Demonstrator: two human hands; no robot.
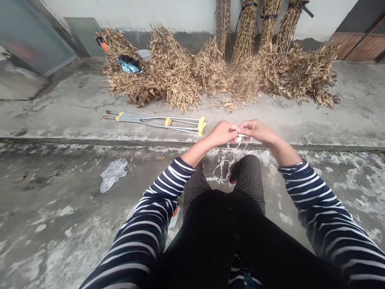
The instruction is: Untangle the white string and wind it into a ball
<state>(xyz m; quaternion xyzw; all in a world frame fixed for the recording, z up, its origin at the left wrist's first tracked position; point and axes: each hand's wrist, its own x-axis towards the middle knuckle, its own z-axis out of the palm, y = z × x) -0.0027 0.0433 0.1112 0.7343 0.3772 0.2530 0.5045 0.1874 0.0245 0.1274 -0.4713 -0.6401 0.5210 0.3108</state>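
I sit with my knees up, arms in striped sleeves stretched forward. My left hand (223, 133) and my right hand (255, 129) meet above my knees, fingertips pinched together on a thin white string (224, 162). The string hangs down in tangled loops between my knees toward the concrete ground. What exactly lies between the fingertips is too small to tell.
A pair of metal crutches with yellow pads (159, 121) lies on a raised concrete step (60, 136). Heaps and tied bundles of dry brown plants (210, 68) lean against the far wall. A crumpled plastic bag (112, 173) lies on the ground at left.
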